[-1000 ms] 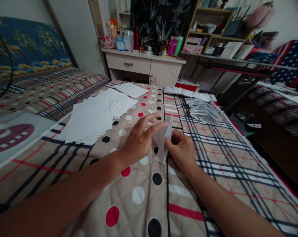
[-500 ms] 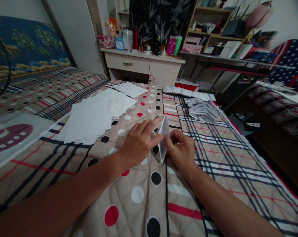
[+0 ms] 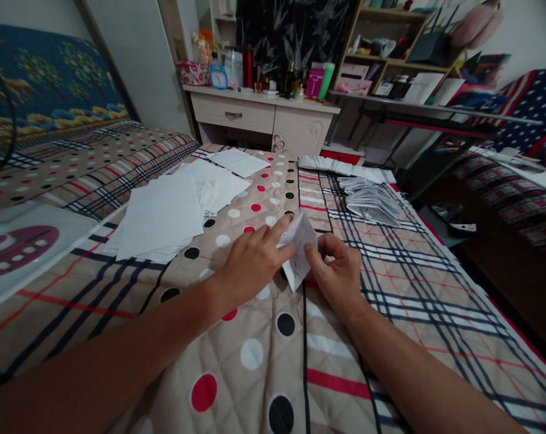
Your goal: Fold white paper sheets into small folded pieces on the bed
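Note:
A small folded sheet of white paper point(image 3: 301, 250) stands tilted between my hands, its folds spread apart into a V. My left hand point(image 3: 257, 258) grips its left side, the thumb inside the fold and the fingers behind. On its right edge, my right hand point(image 3: 335, 265) pinches the paper between thumb and curled fingers. Left of my hands lies a loose stack of white sheets point(image 3: 161, 214), some with print on them. To the right, folded papers point(image 3: 370, 202) with some dark marks rest in an overlapping row.
Everything lies on a patterned bedspread point(image 3: 254, 355). A white bag with a purple print point(image 3: 23, 250) sits at the left. Behind the folded papers is a long row of white folded pieces point(image 3: 345, 169). A white dresser point(image 3: 254, 117) stands beyond the bed.
The folded paper has opened wider and turned, so more of its inner face shows. My right hand has shifted slightly to the right with its edge.

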`<move>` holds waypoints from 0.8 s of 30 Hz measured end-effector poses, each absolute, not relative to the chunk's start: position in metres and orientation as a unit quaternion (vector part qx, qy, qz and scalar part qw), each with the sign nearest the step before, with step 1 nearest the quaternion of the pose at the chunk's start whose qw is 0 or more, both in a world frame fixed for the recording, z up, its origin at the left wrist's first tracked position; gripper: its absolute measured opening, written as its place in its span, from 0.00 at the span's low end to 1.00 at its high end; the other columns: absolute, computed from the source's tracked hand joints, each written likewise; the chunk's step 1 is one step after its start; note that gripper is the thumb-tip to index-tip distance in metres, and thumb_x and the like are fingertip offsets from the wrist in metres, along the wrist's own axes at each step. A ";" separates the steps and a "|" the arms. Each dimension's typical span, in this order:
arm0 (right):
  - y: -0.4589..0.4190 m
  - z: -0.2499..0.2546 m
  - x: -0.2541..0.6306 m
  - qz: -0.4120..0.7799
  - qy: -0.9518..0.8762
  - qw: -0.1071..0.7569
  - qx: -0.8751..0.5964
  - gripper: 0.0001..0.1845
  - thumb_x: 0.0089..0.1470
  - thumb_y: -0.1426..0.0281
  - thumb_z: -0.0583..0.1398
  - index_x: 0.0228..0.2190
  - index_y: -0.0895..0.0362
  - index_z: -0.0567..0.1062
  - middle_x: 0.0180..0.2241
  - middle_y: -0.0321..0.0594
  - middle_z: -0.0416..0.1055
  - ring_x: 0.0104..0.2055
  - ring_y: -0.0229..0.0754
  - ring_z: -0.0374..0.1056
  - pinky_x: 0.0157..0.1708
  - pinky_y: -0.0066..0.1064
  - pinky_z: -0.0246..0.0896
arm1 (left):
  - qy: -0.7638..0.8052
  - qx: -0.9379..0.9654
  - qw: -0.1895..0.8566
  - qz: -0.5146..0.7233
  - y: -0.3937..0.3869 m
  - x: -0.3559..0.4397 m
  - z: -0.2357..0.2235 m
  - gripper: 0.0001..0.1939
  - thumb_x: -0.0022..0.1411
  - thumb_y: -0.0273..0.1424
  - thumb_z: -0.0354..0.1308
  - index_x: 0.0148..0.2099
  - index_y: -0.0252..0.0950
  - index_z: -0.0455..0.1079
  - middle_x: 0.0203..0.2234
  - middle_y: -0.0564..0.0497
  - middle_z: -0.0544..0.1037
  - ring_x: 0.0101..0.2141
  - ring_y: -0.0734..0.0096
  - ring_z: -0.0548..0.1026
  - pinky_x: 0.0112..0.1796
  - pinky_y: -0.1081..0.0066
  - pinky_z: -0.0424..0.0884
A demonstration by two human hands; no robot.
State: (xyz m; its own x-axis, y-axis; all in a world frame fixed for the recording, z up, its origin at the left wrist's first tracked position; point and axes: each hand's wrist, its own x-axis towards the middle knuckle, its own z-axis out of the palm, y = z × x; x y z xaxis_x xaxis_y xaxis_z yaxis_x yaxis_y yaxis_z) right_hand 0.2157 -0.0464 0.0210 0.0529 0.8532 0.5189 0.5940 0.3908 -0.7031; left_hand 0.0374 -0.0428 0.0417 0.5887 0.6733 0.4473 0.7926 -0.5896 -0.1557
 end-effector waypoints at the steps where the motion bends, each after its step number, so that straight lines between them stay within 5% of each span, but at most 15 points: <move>1: -0.046 0.021 0.217 0.129 -0.668 0.491 -0.544 0.11 0.51 0.71 0.59 0.19 0.55 0.64 0.17 0.30 0.60 0.21 0.34 0.55 0.24 0.27 0.50 | -0.428 -0.872 0.167 -0.167 -0.042 0.036 0.042 0.13 0.61 0.24 0.54 0.46 0.42 0.72 0.63 0.43 0.60 0.41 0.59 0.74 0.34 0.63 0.73; 9: -0.044 0.022 0.216 0.222 -0.628 0.501 -0.553 0.09 0.47 0.71 0.59 0.19 0.55 0.66 0.17 0.30 0.60 0.20 0.33 0.55 0.21 0.26 0.49 | -0.384 -0.901 0.057 -0.192 -0.033 0.027 0.033 0.22 0.57 0.26 0.58 0.54 0.46 0.70 0.60 0.44 0.61 0.45 0.60 0.73 0.36 0.66 0.72; 13: -0.044 0.019 0.214 0.316 -0.609 0.486 -0.542 0.10 0.48 0.69 0.60 0.19 0.55 0.66 0.17 0.30 0.60 0.20 0.33 0.55 0.20 0.26 0.48 | -0.375 -0.890 -0.045 -0.255 -0.026 0.025 0.027 0.07 0.58 0.27 0.58 0.37 0.39 0.77 0.43 0.45 0.72 0.38 0.64 0.74 0.34 0.69 0.69; 18: -0.045 0.021 0.216 0.399 -0.588 0.481 -0.514 0.16 0.54 0.62 0.59 0.20 0.56 0.67 0.16 0.32 0.60 0.19 0.34 0.55 0.20 0.27 0.49 | -0.373 -0.824 -0.215 -0.368 -0.021 0.027 0.023 0.08 0.57 0.29 0.60 0.27 0.33 0.74 0.29 0.49 0.73 0.30 0.71 0.71 0.31 0.73 0.65; 21: -0.045 0.023 0.217 0.423 -0.584 0.512 -0.467 0.17 0.59 0.56 0.55 0.29 0.56 0.71 0.20 0.33 0.64 0.22 0.36 0.60 0.25 0.29 0.56 | -0.408 -0.773 -0.285 -0.392 -0.021 0.030 0.023 0.08 0.57 0.32 0.60 0.29 0.32 0.74 0.25 0.51 0.73 0.26 0.73 0.69 0.28 0.75 0.63; 24: -0.045 0.024 0.215 0.417 -0.583 0.546 -0.434 0.18 0.52 0.57 0.63 0.42 0.53 0.71 0.35 0.37 0.70 0.31 0.38 0.65 0.32 0.30 0.61 | -0.431 -0.737 -0.341 -0.393 -0.020 0.030 0.021 0.10 0.56 0.35 0.61 0.30 0.31 0.74 0.22 0.53 0.72 0.23 0.76 0.66 0.24 0.76 0.61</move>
State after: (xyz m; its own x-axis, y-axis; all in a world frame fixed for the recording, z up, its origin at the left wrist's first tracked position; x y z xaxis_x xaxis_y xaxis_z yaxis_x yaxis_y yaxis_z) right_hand 0.2154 -0.0448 0.0240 -0.0275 0.9615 0.2735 0.0508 0.2746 -0.9602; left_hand 0.0301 -0.0198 0.0210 0.3200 0.9034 0.2853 0.3681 -0.3960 0.8412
